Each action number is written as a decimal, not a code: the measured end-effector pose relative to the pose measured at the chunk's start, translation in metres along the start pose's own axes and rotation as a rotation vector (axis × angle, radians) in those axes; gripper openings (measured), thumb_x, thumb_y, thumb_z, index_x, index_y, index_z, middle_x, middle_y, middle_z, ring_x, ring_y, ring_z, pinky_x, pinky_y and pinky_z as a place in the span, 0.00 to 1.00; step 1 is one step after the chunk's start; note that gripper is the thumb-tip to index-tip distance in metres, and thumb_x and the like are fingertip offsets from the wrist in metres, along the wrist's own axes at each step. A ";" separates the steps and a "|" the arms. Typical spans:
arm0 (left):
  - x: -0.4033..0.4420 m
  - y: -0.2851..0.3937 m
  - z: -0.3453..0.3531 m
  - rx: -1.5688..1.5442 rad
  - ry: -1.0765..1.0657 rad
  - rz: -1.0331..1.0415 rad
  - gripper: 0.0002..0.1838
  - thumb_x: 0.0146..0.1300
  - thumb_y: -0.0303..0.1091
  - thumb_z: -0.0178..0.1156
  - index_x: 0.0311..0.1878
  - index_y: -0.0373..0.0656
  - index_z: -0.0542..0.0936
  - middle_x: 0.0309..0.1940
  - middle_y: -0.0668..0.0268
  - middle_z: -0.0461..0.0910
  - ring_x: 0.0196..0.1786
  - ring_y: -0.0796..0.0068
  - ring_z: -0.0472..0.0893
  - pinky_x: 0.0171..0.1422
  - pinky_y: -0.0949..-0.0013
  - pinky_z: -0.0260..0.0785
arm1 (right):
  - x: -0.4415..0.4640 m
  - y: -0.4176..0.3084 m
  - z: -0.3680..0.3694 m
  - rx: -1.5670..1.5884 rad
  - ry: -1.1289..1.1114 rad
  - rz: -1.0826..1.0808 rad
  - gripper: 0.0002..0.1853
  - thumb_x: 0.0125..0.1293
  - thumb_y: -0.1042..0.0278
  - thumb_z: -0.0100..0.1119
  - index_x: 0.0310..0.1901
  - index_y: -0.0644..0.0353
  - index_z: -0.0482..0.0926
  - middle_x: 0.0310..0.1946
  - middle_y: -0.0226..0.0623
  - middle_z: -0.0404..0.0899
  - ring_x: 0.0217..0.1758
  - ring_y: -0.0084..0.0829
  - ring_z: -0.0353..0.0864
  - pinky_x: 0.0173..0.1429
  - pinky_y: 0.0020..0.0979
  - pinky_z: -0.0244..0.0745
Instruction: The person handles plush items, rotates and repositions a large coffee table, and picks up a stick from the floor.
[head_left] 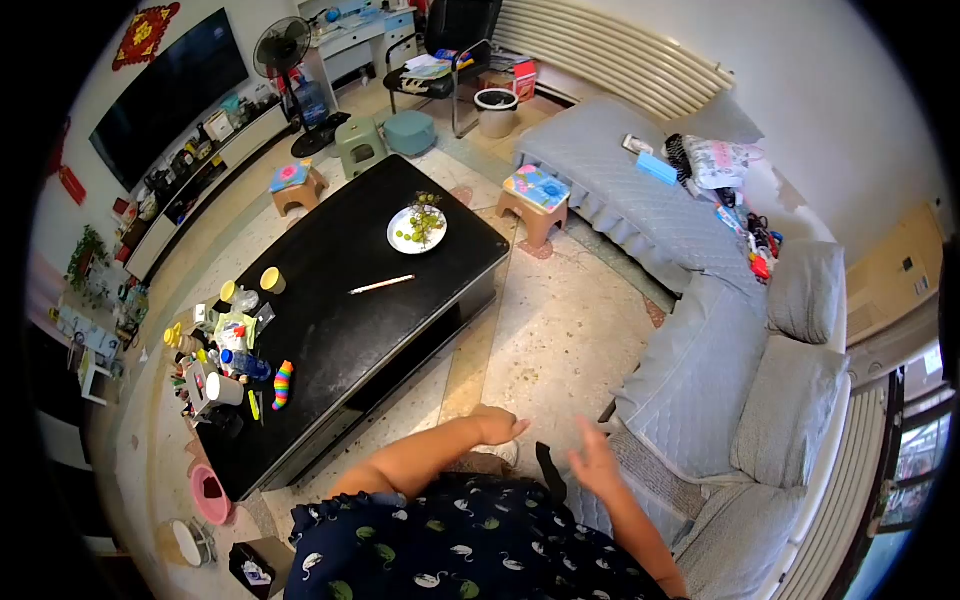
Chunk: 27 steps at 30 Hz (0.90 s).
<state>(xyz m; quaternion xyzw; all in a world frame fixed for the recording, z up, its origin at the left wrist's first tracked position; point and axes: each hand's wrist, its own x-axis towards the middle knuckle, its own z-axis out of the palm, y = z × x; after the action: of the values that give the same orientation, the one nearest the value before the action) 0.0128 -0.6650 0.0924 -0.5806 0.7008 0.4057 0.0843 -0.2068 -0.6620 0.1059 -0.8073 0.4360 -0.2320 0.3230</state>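
Both hands are held out in front of my patterned dark top, low in the view. My left hand (497,425) is above the floor beside the black coffee table (330,250); its fingers look curled and I cannot make out anything in them. To its right, my right hand (594,458) is raised near the grey sofa (690,380), fingers apart and holding nothing. A dark strap (548,468) shows between the hands. On the table lie a white plate (405,243) with green grapes, a thin stick (382,285) and a rainbow-coloured toy (283,385).
Bottles and cups crowd the table's left end, with a blue-capped bottle (247,365) among them. A patterned stool (537,198) stands between table and sofa. A pink basin (210,496) and an open box (262,565) are on the floor at lower left.
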 end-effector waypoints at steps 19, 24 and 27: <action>0.197 -0.099 -0.096 -0.384 0.124 -0.381 0.18 0.38 0.28 0.48 0.38 0.44 0.73 0.38 0.56 0.71 0.44 0.62 0.69 0.48 0.68 0.60 | 0.082 0.292 -0.110 -0.232 -0.573 0.483 0.11 0.47 0.64 0.46 0.21 0.63 0.74 0.14 0.42 0.72 0.18 0.34 0.72 0.21 0.31 0.67; 0.238 -0.105 -0.151 -0.499 0.156 -0.539 0.15 0.39 0.30 0.49 0.35 0.44 0.75 0.38 0.58 0.72 0.43 0.64 0.70 0.46 0.69 0.61 | 0.185 0.378 -0.166 0.218 -0.411 0.997 0.09 0.45 0.68 0.47 0.19 0.65 0.72 0.13 0.37 0.72 0.14 0.28 0.71 0.19 0.26 0.66; 0.263 -0.110 -0.164 -0.781 0.362 -0.583 0.14 0.39 0.30 0.49 0.34 0.44 0.75 0.37 0.58 0.72 0.42 0.65 0.71 0.44 0.70 0.62 | 0.277 0.421 -0.196 0.302 -0.338 1.012 0.13 0.50 0.67 0.43 0.19 0.69 0.70 0.13 0.41 0.71 0.14 0.30 0.71 0.22 0.26 0.67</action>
<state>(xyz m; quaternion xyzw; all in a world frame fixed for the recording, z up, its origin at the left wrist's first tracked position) 0.0859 -0.9699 -0.0066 -0.8007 0.3098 0.4898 -0.1519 -0.4271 -1.1345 -0.0391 -0.4675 0.6736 0.0248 0.5719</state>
